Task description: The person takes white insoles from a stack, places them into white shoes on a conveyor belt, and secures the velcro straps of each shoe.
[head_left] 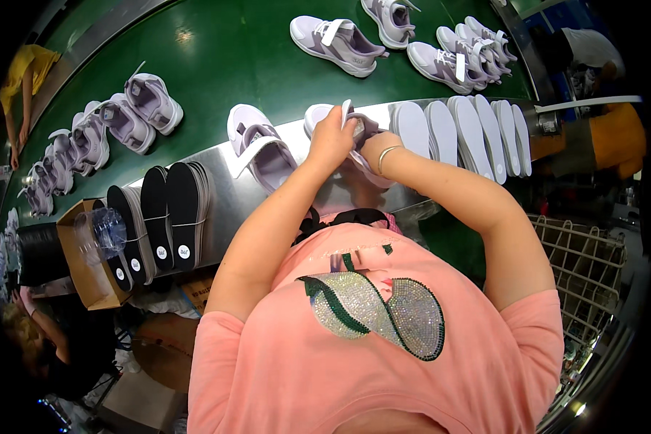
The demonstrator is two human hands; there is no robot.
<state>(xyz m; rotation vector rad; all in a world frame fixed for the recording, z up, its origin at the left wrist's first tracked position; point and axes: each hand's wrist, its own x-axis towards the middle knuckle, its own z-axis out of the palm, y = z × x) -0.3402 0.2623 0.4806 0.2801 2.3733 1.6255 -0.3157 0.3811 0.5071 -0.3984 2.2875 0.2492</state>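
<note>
A pale lilac sneaker (359,153) lies on the metal ledge in front of me. My left hand (333,137) is closed on its raised tongue and strap. My right hand (380,150), with a bracelet at the wrist, reaches into the shoe's opening, and its fingers are hidden there. Just left of my hands, a matching sneaker (262,148) rests with its toe pointing away and its white strap loose. Close by on the right stand rows of white insoles (411,129).
Stacks of black insoles (186,217) and a cardboard box (87,253) holding clear plastic stand at the left. More sneakers sit on the green belt (224,54), among them a row (126,123) at the left and a group (456,58) at the right. A wire basket (575,275) is at my right.
</note>
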